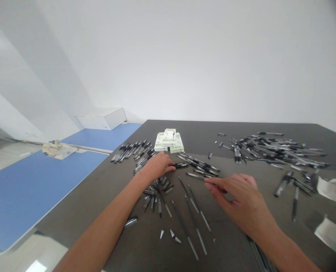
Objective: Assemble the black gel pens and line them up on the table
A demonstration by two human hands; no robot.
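My left hand [158,165] reaches over the dark table [270,234] and its fingertips pinch a black pen [181,165] lying among other pens. My right hand [240,196] hovers lower right, thumb and forefinger closed on the end of a thin pen part [197,175]. Between the hands lie several thin refills [194,223] and small pen caps [156,189]. Small grey tips [173,236] lie near the front.
A stack of white-green boxes [169,142] stands behind my left hand. A row of pens [130,150] lies to its left, a big pile of pens [272,149] at far right. White packaging [333,189] sits at the right edge. A blue table [28,185] with a white box [102,118] lies left.
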